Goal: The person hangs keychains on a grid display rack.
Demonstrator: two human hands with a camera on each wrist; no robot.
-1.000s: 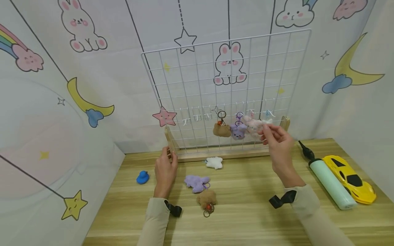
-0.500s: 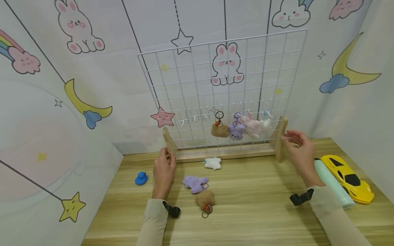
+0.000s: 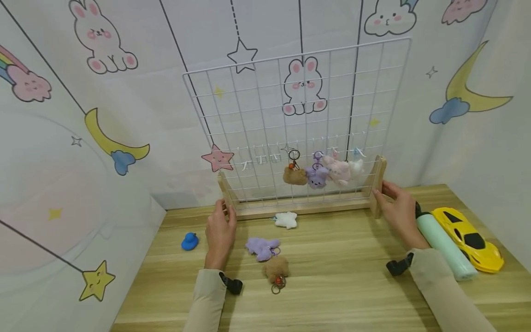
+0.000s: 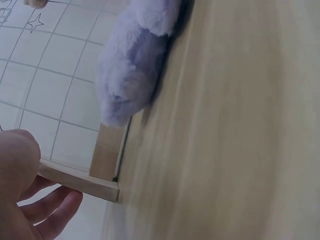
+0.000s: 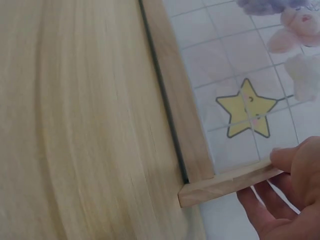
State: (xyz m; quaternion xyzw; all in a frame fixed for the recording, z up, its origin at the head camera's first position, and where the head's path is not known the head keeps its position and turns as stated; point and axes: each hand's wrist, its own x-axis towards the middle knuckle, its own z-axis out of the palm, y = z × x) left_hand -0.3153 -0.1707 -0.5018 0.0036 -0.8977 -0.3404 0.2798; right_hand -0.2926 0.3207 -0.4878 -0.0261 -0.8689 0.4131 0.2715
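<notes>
A white wire grid rack (image 3: 298, 115) stands on a wooden stand (image 3: 303, 210) at the back of the table. My left hand (image 3: 221, 230) holds its left wooden end piece (image 4: 80, 181), thumb on one side and fingers on the other. On the right, my right hand (image 3: 399, 212) pinches the other wooden end piece (image 5: 230, 186) between thumb and fingers. From the rack's hooks hang a brown plush keychain (image 3: 294, 175), a purple one (image 3: 317, 177), a pink plush charm (image 3: 338, 170) and a white plush charm (image 3: 356, 168). Left of them are several bare hooks (image 3: 260, 159).
In front of the rack lie a white plush charm (image 3: 286, 220), a purple plush keychain (image 3: 262, 248) and a brown plush keychain (image 3: 275, 269). A blue rubber duck (image 3: 190, 241) sits left. At right are a pale green cylinder (image 3: 445, 246) with a black nozzle and a yellow toy car (image 3: 469, 240).
My right hand has left the white plush charm on the rack, moved right and taken hold of the stand's right end piece. My left hand has stayed at the left end.
</notes>
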